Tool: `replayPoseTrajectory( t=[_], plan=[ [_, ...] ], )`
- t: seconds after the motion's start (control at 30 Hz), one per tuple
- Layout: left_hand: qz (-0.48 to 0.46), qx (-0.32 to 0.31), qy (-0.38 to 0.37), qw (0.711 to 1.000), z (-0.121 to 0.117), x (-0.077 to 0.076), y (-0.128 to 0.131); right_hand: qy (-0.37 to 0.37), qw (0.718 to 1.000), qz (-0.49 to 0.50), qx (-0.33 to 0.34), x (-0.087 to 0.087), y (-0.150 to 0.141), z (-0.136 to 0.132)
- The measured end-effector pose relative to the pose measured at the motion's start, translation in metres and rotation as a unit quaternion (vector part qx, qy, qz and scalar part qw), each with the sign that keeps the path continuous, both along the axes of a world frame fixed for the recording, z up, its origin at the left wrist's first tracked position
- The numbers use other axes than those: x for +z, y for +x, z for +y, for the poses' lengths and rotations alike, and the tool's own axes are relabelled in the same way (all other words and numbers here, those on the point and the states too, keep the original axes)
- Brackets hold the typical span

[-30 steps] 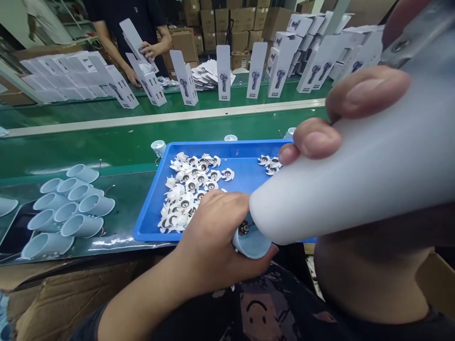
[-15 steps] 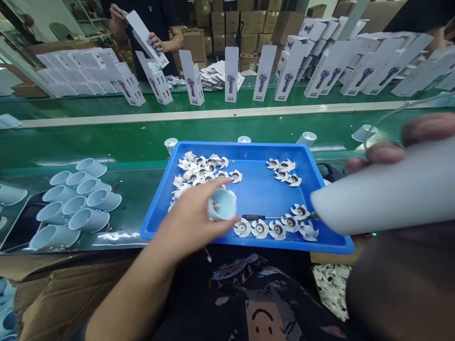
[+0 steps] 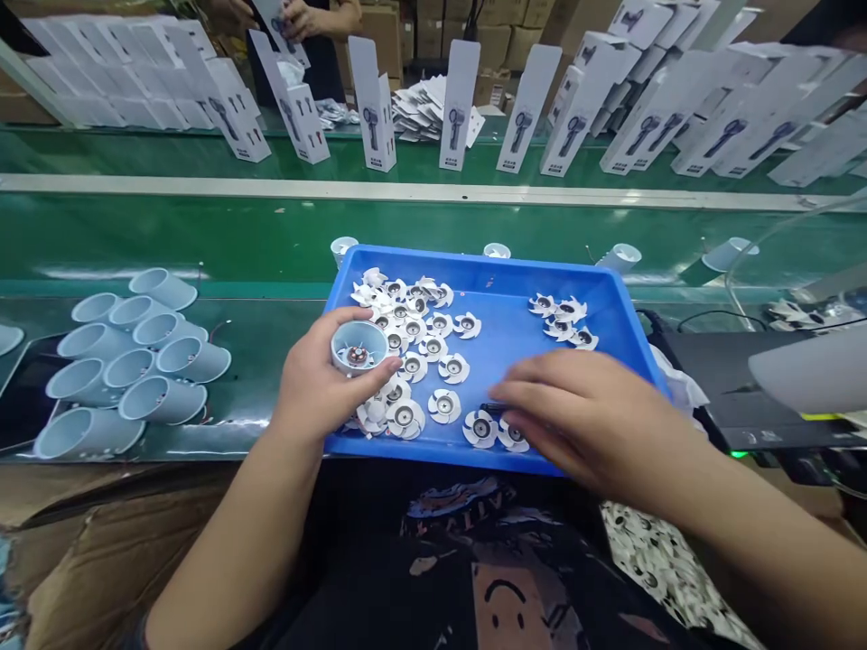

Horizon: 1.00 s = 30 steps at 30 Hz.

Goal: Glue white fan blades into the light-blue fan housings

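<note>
My left hand (image 3: 318, 384) is closed round a pale blue round housing (image 3: 358, 347) with a small motor in its middle, held over the left part of a blue tray (image 3: 613, 307). Several white fan impellers (image 3: 416, 338) lie loose in the tray, with a smaller group of impellers (image 3: 564, 320) at its far right. My right hand (image 3: 575, 411) lies over the tray's near edge, fingers stretched toward two impellers (image 3: 482, 427) and a dark tool handle partly hidden beneath them. It holds nothing that I can see.
A pile of pale blue housings (image 3: 125, 361) lies left of the tray on the green conveyor (image 3: 203, 239). More housings (image 3: 623, 257) stand behind the tray. A white tool body (image 3: 809, 370) hangs at right over black equipment. Upright white product boxes (image 3: 461, 104) line the far side, where another person's hands (image 3: 298, 16) work.
My right hand has let go of the large white tool, which now hangs at the right, and has come down over the tray's near edge. The left hand has lifted the housing slightly leftward.
</note>
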<state>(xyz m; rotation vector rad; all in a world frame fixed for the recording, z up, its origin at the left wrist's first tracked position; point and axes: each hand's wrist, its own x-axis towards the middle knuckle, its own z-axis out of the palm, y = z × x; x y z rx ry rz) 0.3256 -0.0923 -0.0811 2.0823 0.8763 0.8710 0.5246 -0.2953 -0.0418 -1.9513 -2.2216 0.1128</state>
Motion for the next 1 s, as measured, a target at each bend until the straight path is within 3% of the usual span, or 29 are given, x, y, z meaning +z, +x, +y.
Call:
replayPoseTrajectory(
  t=[0.1, 0.2, 0.3, 0.43, 0.53, 0.67, 0.83, 1.0],
  plan=[
    [0.011, -0.008, 0.009, 1.0, 0.004, -0.001, -0.002, -0.158, 0.987, -0.019, 0.005, -0.022, -0.008, 0.032],
    [0.018, -0.022, 0.013, 0.999, 0.005, -0.001, -0.005, -0.217, 0.976, -0.035, 0.006, -0.034, -0.008, 0.05],
    [0.023, -0.033, 0.007, 0.999, 0.005, 0.002, -0.006, -0.21, 0.976, -0.056, -0.023, -0.031, -0.004, 0.055],
    [0.046, -0.049, 0.014, 0.998, 0.007, 0.002, -0.008, -0.156, 0.972, -0.13, -0.122, -0.026, 0.007, 0.052],
    [0.064, -0.068, 0.021, 0.995, 0.009, 0.001, -0.008, -0.176, 0.961, -0.16, -0.142, -0.026, 0.016, 0.042],
    [0.079, -0.098, 0.016, 0.992, 0.01, 0.001, -0.008, -0.193, 0.955, -0.15, -0.166, -0.024, 0.024, 0.036],
    [0.092, -0.107, 0.015, 0.99, 0.01, 0.002, -0.008, -0.2, 0.946, -0.126, -0.221, -0.032, 0.025, 0.056],
    [0.09, -0.098, -0.007, 0.991, 0.009, 0.003, -0.008, -0.193, 0.948, -0.024, -0.252, -0.04, 0.014, 0.072]
  ],
)
